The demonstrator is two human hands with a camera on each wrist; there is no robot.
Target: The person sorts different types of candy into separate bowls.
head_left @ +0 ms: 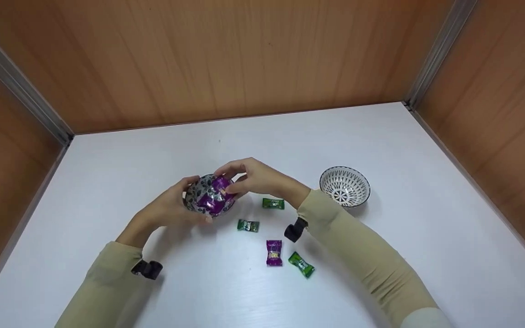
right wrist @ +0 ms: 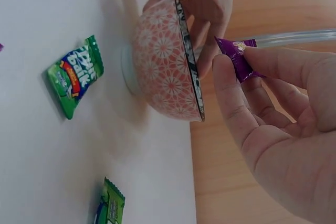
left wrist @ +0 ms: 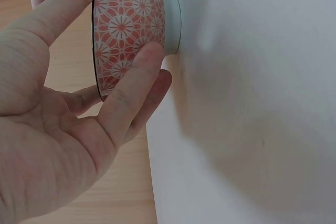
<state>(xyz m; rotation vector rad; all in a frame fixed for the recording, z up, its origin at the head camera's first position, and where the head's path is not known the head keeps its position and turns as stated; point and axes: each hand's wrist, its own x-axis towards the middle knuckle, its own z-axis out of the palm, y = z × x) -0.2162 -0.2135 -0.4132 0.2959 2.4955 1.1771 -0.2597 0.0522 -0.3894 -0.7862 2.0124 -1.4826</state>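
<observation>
My left hand [head_left: 171, 207] grips a small bowl [left wrist: 126, 24] by its side, thumb and fingers spread around it. Outside, the bowl is pink with white flowers; its inside [head_left: 193, 195] is dark-patterned. At least one purple wrapped candy [head_left: 209, 205] lies in it. Over the bowl's right side, my right hand [head_left: 255, 175] pinches another purple wrapped candy [right wrist: 239, 59] between thumb and fingers. In the right wrist view this candy is above the rim, apart from the bowl.
Right of the hands stands a white bowl [head_left: 344, 187] with dark dashes. Between the forearms lie green wrapped candies, one [head_left: 273, 203] near the right wrist, one [head_left: 248, 225] below it, one [head_left: 301, 264] nearer me, beside a purple candy [head_left: 274, 253]. Wooden panels [head_left: 244, 59] enclose the white table.
</observation>
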